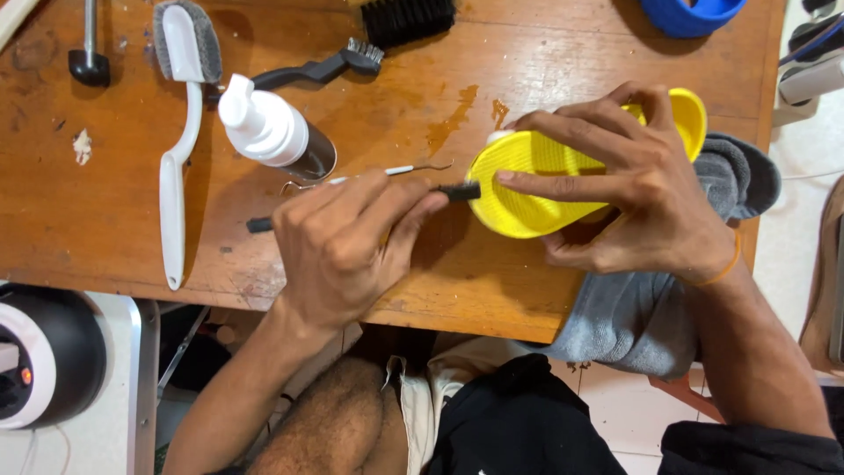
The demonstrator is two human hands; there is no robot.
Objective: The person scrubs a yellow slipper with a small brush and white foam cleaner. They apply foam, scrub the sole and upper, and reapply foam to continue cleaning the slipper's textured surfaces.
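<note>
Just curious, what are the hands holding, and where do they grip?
The left hand pinches a small black brush along its thin handle. The right hand clasps a yellow sandal around its middle.

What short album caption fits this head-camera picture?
Left hand works a small black brush against a yellow shoe sole steadied by the right hand on a wooden table.

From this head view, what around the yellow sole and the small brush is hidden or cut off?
- Brush tip: its bristles where they meet the yellow shoe sole are too small to make out.
- Brush handle: mostly covered by the left hand.
- Shoe upper: hidden under the sole and the right hand.
- Blue container: cut off by the top edge.
- Grey towel: partly hidden by the right forearm.
</note>
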